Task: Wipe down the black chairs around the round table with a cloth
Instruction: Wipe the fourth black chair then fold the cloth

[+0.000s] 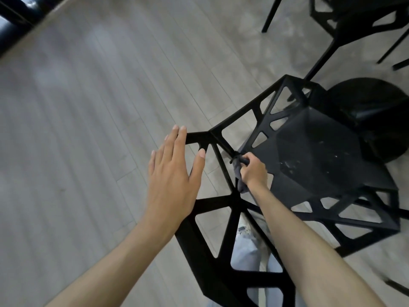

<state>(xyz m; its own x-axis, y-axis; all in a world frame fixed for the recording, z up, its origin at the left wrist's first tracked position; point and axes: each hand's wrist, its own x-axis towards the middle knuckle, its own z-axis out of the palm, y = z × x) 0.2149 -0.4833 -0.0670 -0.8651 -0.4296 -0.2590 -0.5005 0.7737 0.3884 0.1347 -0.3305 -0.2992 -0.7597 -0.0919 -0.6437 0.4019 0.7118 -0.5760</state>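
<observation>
Here, a black angular lattice-frame chair (pixel 309 156) is wiped.
A dark grey cloth (pixel 240 173) is gripped in the right hand (pixel 253 171); the left hand (pixel 174 173) is spread flat; pale specks are seen on the seat.

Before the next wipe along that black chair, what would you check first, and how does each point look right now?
1. Cloth gripped in the right hand: ok, fist closed around it.
2. Cloth touching a strut of the chair: ok, pressed where the backrest meets the seat.
3. Left hand steadying the chair: not ok, it is open and flat, and contact with the frame cannot be told.
4. Seat clean: not ok, pale specks show on it.
5. Chair standing firmly on the floor: cannot tell, its legs are hidden.
</observation>
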